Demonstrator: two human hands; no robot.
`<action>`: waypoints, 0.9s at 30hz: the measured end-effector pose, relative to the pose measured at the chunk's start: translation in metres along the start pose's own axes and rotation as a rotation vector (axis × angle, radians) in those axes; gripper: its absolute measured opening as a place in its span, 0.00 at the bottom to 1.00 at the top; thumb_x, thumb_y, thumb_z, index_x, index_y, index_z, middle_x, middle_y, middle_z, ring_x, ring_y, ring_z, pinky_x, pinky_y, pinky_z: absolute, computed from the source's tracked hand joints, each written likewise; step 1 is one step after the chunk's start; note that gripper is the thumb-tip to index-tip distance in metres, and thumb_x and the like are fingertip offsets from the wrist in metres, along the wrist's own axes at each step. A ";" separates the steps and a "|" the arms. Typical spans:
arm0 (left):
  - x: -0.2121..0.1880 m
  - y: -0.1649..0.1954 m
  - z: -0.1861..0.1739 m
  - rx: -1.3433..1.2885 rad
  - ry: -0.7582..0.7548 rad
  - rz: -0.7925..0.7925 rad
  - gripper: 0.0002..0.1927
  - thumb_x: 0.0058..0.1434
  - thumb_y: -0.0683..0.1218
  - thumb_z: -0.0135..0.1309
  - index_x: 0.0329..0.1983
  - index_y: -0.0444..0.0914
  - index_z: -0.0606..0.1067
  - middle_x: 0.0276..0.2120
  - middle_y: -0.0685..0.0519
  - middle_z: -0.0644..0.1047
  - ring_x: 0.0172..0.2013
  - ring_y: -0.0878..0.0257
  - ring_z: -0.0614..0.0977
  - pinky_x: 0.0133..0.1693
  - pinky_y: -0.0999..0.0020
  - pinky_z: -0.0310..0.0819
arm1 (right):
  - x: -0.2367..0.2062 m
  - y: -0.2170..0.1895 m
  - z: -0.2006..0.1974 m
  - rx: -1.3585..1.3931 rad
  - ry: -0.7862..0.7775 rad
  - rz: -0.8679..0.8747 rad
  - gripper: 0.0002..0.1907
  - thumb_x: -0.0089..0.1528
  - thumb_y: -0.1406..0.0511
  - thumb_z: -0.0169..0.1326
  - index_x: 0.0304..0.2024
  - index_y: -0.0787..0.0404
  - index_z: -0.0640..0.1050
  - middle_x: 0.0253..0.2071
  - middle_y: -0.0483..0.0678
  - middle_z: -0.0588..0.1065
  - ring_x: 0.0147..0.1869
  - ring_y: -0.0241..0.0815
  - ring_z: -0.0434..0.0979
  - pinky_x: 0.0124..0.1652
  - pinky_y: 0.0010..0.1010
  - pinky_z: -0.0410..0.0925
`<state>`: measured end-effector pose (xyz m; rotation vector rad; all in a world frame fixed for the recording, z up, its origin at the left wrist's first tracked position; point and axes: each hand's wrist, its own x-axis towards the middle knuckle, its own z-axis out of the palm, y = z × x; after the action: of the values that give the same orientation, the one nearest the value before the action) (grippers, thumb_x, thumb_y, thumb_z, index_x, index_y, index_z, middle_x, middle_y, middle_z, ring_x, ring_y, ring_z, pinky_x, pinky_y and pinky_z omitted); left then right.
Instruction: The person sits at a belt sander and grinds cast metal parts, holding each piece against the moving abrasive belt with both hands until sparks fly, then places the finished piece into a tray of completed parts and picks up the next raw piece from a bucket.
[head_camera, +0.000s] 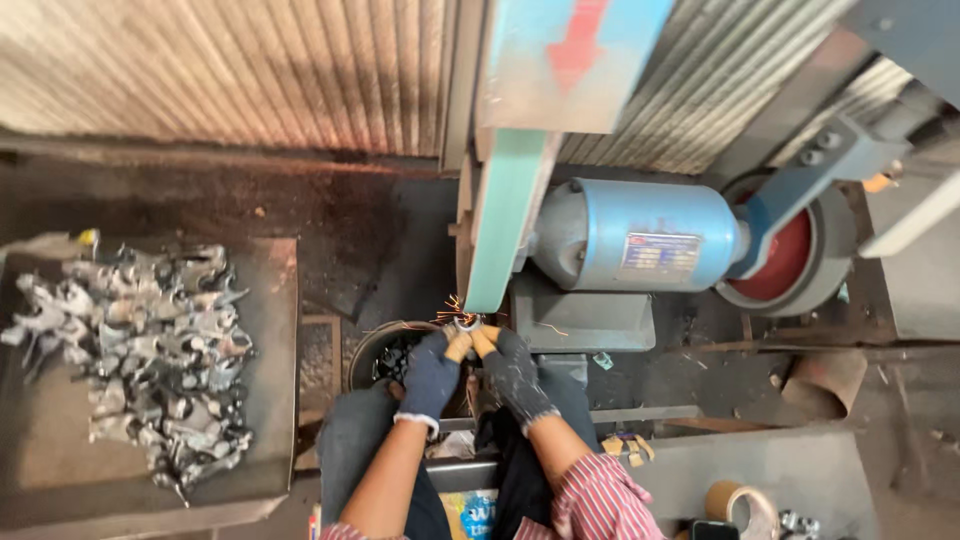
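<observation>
Pressing 1 small metal casting (466, 324), pinched between gloved left hand (432, 372) and right hand (512, 368), against the green sanding belt (508, 215), sparks flying, grinding seemingly midway, with castings heaped on the tray (275, 300) at 9 o'clock, dark bucket (368, 352) just beneath, blue motor (640, 235) at 2 o'clock.

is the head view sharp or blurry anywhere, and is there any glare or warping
Head view: the corrugated wall is smeared by blur; the blue motor and pile of metal parts look sharper; sparks glow at the gloved hands; wide-angle warping bends the edges; no strong glare.
</observation>
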<state>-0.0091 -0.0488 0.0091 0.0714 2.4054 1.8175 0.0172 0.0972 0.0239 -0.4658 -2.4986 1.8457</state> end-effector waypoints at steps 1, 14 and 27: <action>0.004 -0.004 0.003 -0.025 0.053 -0.080 0.18 0.63 0.53 0.57 0.47 0.35 0.81 0.41 0.41 0.83 0.42 0.47 0.85 0.44 0.59 0.76 | 0.006 -0.001 0.005 0.077 -0.047 0.052 0.16 0.66 0.61 0.55 0.48 0.66 0.82 0.38 0.43 0.82 0.41 0.30 0.78 0.42 0.25 0.70; -0.002 0.011 0.031 -0.025 -0.223 0.094 0.22 0.58 0.56 0.63 0.50 0.39 0.79 0.43 0.43 0.80 0.41 0.48 0.81 0.40 0.54 0.74 | -0.003 0.005 -0.035 0.502 0.146 0.115 0.12 0.64 0.64 0.54 0.47 0.61 0.81 0.41 0.41 0.80 0.44 0.30 0.77 0.45 0.24 0.71; -0.025 0.040 -0.081 0.560 -0.177 0.144 0.25 0.62 0.62 0.52 0.48 0.38 0.78 0.42 0.41 0.81 0.42 0.43 0.82 0.42 0.48 0.73 | -0.048 -0.070 -0.007 -0.873 0.210 -0.830 0.15 0.64 0.68 0.48 0.52 0.69 0.75 0.51 0.68 0.75 0.53 0.60 0.74 0.52 0.39 0.67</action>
<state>0.0040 -0.1185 0.0709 0.4448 2.7473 1.0681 0.0479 0.0740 0.1005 0.3563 -2.5904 0.3834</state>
